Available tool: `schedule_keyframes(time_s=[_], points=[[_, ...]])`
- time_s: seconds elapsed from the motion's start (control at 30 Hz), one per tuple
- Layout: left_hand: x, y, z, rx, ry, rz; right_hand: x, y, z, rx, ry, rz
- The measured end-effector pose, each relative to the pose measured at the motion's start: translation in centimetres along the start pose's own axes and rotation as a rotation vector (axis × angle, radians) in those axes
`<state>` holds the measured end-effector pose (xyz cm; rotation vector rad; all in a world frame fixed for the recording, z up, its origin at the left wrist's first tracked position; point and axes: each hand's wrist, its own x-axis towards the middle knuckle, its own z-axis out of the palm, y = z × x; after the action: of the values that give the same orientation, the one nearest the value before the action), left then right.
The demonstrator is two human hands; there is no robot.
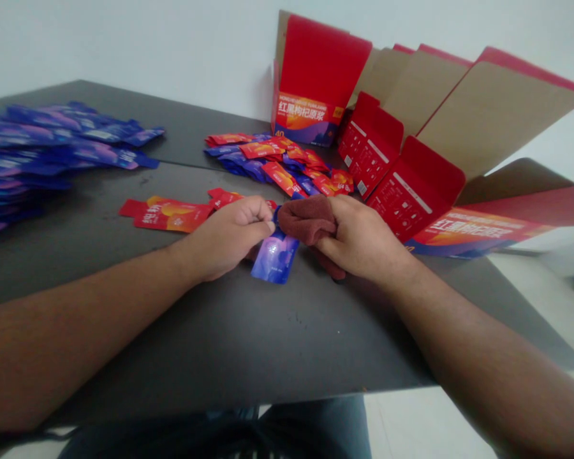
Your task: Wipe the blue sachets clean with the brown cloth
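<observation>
Packet runs lengthwise toward us, its top pinched in our left hand; our right hand clutches cloth at the packet's upper right edge.

The left hand has its fingers closed on the upper part of a blue sachet, its broad end toward the near edge of the bench. The right hand grips a folded brown cloth — bunched right beside the sachet's upper end. Red sachets lie by the left hand; beyond is a mixed red-and-blue pile. A larger blue pile lies far left — open red boxes stand right, flaps raised.
</observation>
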<state>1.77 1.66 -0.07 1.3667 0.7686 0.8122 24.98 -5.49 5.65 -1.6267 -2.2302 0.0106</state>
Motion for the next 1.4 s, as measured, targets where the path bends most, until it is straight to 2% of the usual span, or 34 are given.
schedule_keyframes(time_s=[0.1,0.17,0.33,0.53,0.73,0.93,1.13,1.3,1.33,1.4], points=[[0.1,0.3,0.2,-0.034,0.027,-0.014,-0.4,-0.6,-0.1,0.020,-0.128,-0.133],[0.2,0.5,0.3,-0.054,0.055,-0.014,-0.5,-0.8,-0.2,0.006,-0.171,-0.161],[0.2,0.8,0.6,-0.098,0.083,-0.038,-0.6,-1.2,-0.2,-0.080,-0.034,-0.044],[0.1,0.8,0.6,-0.080,0.097,-0.010,-1.3,-3.2,-0.1,-0.063,-0.255,-0.224],[0.2,1.0,0.7,-0.150,0.107,-0.038,-1.1,-2.6,0.0,-0.107,-0.076,-0.098],[0.0,1.2,0.8,-0.104,0.113,-0.045,-1.4,-3.3,0.0,-0.059,-0.252,-0.288],[0.2,1.0,0.8,-0.179,0.113,-0.045,-1.0,-2.1,0.1,-0.073,-0.061,-0.123],[0.2,1.0,0.7,-0.178,0.132,-0.047,-1.1,-2.3,0.0,-0.007,-0.257,-0.302],[0.2,1.1,0.7,-0.183,0.134,-0.046,-1.1,-2.2,-0.1,-0.005,-0.266,-0.304],[0.2,1.2,0.7,-0.197,0.134,-0.050,-0.9,-1.8,-0.2,-0.019,-0.207,-0.236]])
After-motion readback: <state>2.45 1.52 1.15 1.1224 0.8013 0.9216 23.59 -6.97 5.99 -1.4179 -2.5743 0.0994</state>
